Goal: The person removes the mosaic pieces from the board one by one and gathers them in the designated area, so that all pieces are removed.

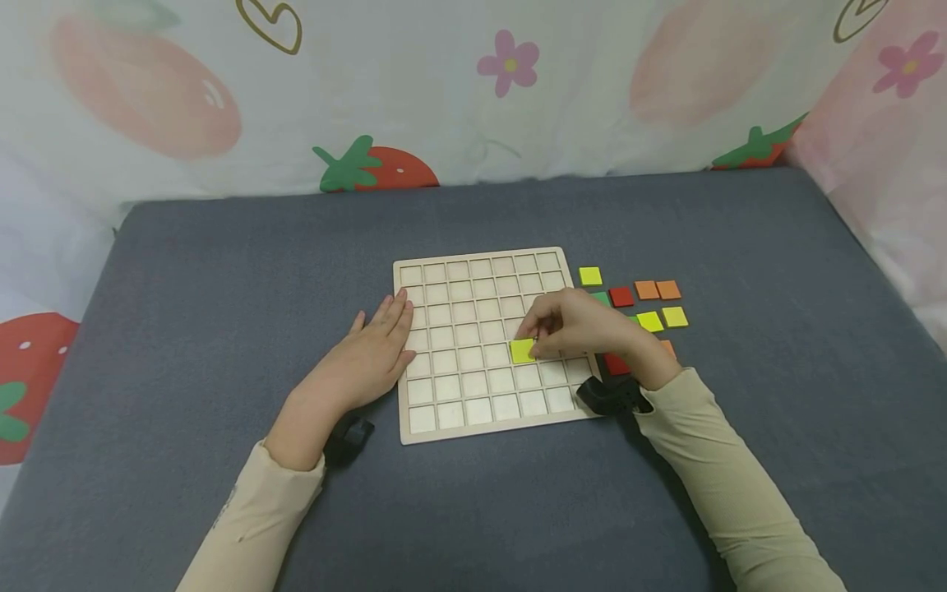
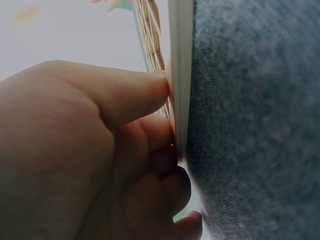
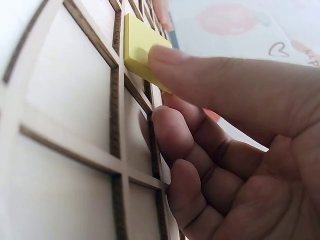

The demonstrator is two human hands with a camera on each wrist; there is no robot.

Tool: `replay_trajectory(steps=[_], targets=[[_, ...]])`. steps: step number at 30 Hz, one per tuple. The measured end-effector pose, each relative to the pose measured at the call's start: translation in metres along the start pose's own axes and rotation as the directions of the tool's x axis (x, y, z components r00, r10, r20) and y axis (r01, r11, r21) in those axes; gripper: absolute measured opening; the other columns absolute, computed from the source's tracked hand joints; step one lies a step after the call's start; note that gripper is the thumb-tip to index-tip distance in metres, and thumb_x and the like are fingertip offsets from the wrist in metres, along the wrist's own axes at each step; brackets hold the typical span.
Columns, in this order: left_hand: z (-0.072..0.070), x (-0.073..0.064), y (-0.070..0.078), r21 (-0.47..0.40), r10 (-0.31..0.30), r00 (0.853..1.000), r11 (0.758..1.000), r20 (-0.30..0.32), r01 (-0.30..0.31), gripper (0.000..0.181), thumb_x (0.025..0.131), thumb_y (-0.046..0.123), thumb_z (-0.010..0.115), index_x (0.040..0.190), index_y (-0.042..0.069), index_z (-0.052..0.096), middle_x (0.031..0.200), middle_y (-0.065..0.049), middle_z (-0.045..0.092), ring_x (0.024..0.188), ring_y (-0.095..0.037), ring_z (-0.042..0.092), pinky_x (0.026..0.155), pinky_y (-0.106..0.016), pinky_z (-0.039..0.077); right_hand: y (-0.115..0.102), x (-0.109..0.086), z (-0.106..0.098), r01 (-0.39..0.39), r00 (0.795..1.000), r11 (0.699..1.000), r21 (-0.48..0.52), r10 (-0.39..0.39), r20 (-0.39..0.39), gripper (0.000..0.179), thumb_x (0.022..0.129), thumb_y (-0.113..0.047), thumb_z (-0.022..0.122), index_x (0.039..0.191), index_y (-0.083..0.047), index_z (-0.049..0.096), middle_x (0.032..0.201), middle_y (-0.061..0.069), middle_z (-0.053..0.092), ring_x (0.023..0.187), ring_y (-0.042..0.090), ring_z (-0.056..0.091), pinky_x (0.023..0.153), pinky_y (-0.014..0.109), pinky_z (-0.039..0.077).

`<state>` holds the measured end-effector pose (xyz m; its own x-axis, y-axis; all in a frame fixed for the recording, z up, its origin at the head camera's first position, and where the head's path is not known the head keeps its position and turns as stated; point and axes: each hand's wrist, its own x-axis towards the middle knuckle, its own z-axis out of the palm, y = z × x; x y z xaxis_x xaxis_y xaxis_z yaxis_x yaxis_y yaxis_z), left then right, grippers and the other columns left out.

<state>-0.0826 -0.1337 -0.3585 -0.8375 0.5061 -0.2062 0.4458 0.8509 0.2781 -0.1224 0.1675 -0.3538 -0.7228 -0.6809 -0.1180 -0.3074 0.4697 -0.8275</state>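
A pale wooden grid board (image 1: 436, 432) with square recesses lies on the grey cloth. Over its right-hand part, my right hand (image 1: 580, 326) pinches a yellow square tile (image 1: 521, 351) between thumb and fingers. Seen from the right wrist, the yellow tile (image 3: 142, 47) is tilted against the grid ridges, with the thumb on its face. My left hand (image 1: 367, 359) rests at the board's left edge, fingers extended and fingertips on the frame. In the left wrist view the thumb and fingers of the left hand (image 2: 100, 130) touch the board's side edge (image 2: 181, 75).
Right of the board lie loose square tiles: yellow (image 1: 589, 276), red (image 1: 621, 297), orange (image 1: 669, 289) and green (image 1: 601, 299); some are partly hidden by the right hand. A patterned curtain (image 1: 444, 90) hangs behind the grey table (image 1: 222, 263). Each wrist wears a black device (image 1: 610, 396).
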Motion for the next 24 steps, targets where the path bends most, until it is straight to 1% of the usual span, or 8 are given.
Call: replay_trajectory(steps=[6, 11, 15, 19, 24], targets=[[0.0002, 0.0005, 0.0, 0.009, 0.003, 1.0, 1.0, -0.008, -0.003, 0.06, 0.101, 0.021, 0.043, 0.147, -0.008, 0.017, 0.155, -0.02, 0.005, 0.142, -0.034, 0.006, 0.11, -0.056, 0.013, 0.0008, -0.0001, 0.0015, 0.01, 1.0, 0.999, -0.035, -0.01, 0.003, 0.024, 0.072, -0.004, 0.081, 0.094, -0.007, 0.072, 0.085, 0.003, 0.06, 0.077, 0.017, 0.057, 0.068, 0.028, 0.05], [0.0011, 0.001, -0.0002, 0.011, 0.002, 1.0, 1.0, -0.005, -0.002, 0.06, 0.101, 0.022, 0.043, 0.147, -0.007, 0.016, 0.155, -0.02, 0.005, 0.142, -0.034, 0.006, 0.11, -0.056, 0.013, 0.001, 0.0, 0.0028, 0.063, 0.998, 0.994, -0.093, -0.062, 0.008, 0.026, 0.071, -0.006, 0.082, 0.094, -0.007, 0.07, 0.083, 0.001, 0.059, 0.075, 0.015, 0.055, 0.067, 0.028, 0.049], [0.0017, 0.0015, -0.0006, 0.008, -0.004, 1.0, 1.0, 0.005, 0.004, 0.061, 0.101, 0.023, 0.042, 0.147, -0.007, 0.015, 0.156, -0.019, 0.003, 0.142, -0.033, 0.005, 0.11, -0.056, 0.012, 0.0012, 0.0007, 0.0033, 0.082, 0.997, 0.988, -0.132, -0.081, 0.015, 0.025, 0.072, -0.005, 0.081, 0.094, -0.007, 0.07, 0.082, 0.0, 0.06, 0.074, 0.013, 0.055, 0.065, 0.027, 0.049], [0.0023, 0.0022, -0.0009, 0.011, -0.006, 1.0, 1.0, 0.012, 0.006, 0.062, 0.101, 0.023, 0.042, 0.148, -0.006, 0.015, 0.156, -0.019, 0.003, 0.142, -0.033, 0.004, 0.11, -0.056, 0.012, 0.0018, 0.0011, 0.0037, 0.072, 0.997, 0.985, -0.157, -0.071, 0.01, 0.023, 0.073, -0.005, 0.08, 0.094, -0.009, 0.071, 0.082, -0.001, 0.061, 0.073, 0.013, 0.056, 0.065, 0.027, 0.049], [0.002, 0.0021, -0.0003, 0.011, -0.002, 1.0, 1.0, 0.005, 0.001, 0.061, 0.101, 0.023, 0.043, 0.147, -0.007, 0.016, 0.156, -0.02, 0.003, 0.142, -0.034, 0.005, 0.11, -0.056, 0.013, 0.002, 0.0009, 0.0041, 0.045, 0.999, 0.99, -0.135, -0.047, -0.007, 0.02, 0.074, -0.004, 0.078, 0.092, -0.009, 0.071, 0.081, -0.002, 0.061, 0.072, 0.014, 0.057, 0.065, 0.028, 0.049]])
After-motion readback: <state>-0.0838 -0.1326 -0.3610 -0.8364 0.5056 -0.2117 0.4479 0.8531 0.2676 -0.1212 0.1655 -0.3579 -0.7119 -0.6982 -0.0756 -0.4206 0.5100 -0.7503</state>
